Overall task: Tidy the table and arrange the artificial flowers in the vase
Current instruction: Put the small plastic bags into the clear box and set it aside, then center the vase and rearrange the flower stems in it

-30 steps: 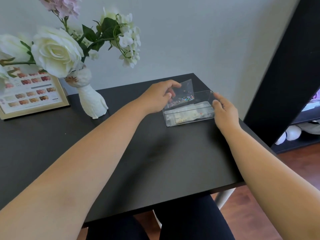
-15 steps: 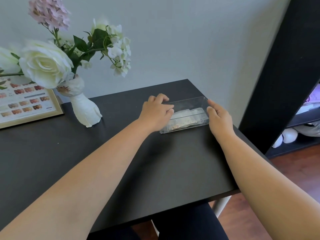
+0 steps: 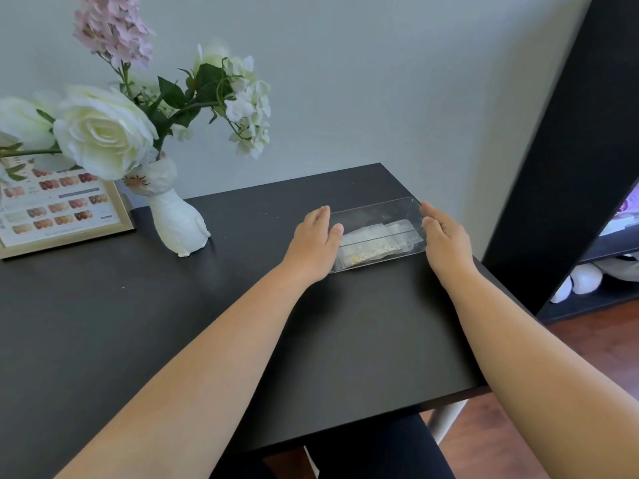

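Note:
A white cat-shaped vase (image 3: 179, 223) stands at the back left of the black table (image 3: 173, 323). It holds artificial flowers: a big white rose (image 3: 103, 133), a pink spray (image 3: 110, 25) and small white blossoms (image 3: 249, 108). A clear plastic box (image 3: 377, 233) with small packets of beads inside lies at the back right. My left hand (image 3: 313, 247) presses flat against its left end, thumb on the rim. My right hand (image 3: 446, 243) presses against its right end. The box is held between both palms.
A gold-framed nail colour chart (image 3: 58, 209) leans at the far left behind the flowers. A tall black shelf unit (image 3: 570, 167) stands close to the table's right edge. The wall runs right behind the table.
My left hand has put the clear packet of coloured beads down into the box, then moved to the box's left end. The right hand has stayed at the right end.

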The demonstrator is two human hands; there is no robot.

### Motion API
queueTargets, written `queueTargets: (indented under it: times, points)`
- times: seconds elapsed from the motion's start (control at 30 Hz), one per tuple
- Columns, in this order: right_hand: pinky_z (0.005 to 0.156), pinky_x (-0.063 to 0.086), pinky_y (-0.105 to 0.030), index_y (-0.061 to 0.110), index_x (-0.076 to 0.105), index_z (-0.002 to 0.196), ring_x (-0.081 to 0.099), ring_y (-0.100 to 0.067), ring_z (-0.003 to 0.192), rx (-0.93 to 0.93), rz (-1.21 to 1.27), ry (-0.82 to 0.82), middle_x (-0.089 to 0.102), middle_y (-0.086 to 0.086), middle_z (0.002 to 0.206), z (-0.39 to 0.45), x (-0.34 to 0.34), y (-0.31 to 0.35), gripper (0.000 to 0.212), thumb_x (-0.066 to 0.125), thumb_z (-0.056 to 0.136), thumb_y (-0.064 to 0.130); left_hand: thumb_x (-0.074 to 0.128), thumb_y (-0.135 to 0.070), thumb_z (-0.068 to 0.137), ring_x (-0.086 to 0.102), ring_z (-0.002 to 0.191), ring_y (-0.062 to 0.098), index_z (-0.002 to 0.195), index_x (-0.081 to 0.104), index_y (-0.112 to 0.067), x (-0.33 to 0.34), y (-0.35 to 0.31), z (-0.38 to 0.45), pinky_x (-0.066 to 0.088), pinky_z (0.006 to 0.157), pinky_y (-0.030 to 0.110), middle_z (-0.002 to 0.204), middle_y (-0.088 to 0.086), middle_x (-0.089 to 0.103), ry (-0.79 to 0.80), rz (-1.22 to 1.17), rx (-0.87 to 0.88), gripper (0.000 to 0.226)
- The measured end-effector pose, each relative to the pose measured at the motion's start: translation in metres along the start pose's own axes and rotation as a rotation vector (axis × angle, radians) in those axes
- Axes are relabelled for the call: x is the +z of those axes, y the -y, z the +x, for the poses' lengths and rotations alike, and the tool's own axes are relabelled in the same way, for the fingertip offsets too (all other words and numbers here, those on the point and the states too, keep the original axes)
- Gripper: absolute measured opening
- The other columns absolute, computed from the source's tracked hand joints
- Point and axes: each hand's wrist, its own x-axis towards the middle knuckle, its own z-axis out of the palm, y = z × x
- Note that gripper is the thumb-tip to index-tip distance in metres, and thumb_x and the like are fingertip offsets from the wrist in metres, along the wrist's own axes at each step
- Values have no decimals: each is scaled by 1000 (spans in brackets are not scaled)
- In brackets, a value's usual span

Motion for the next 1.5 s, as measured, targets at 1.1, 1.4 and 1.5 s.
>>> queueTargets:
  times: [1.1,1.4,1.5]
  points:
    - [66,38,-11,31,58,119,55,1,87,-197,-204,514,59,11,107,-49,299,79,26,57,93,30,54,-48,94,60,102,-6,124,54,-45,-159,243,-77,40,79,14,121,-23,59,-391,-433,-353,30]
    - [85,49,-27,47,43,132,60,3,100,-253,-152,606,59,21,118,-43,343,81,52,63,85,39,66,-30,92,65,100,-4,127,38,-61,-166,257,-35,47,76,7,129,-32,52,-254,-510,-183,55]
    - [88,49,-30,46,38,137,59,2,104,-274,-186,607,58,22,121,-41,345,79,56,62,87,38,65,-29,92,64,100,-7,119,38,-68,-164,257,-30,48,76,8,120,-41,54,-257,-505,-160,56]
